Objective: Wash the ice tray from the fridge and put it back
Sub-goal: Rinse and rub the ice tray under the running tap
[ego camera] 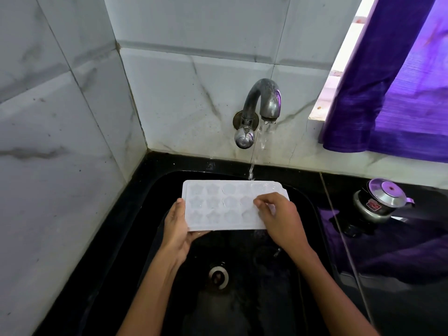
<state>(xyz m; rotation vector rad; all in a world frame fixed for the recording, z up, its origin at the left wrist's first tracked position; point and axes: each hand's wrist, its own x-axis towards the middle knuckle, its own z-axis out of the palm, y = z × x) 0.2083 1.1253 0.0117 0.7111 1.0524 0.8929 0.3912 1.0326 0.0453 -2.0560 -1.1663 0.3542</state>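
Observation:
A white ice tray [218, 204] with star-shaped cells is held level over the black sink [305, 209]. My left hand [178, 229] grips its left end, thumb on top and fingers underneath. My right hand [278, 218] lies on the tray's right part, its curled fingertips touching the cells. Water runs from the metal tap [263, 100] on the wall and falls onto the tray's far right edge.
The sink drain [219, 276] sits below the tray. A small metal pot with a lid [378, 202] stands on the black counter to the right. A purple curtain [397, 81] hangs at the window, upper right. Tiled walls close the left and back.

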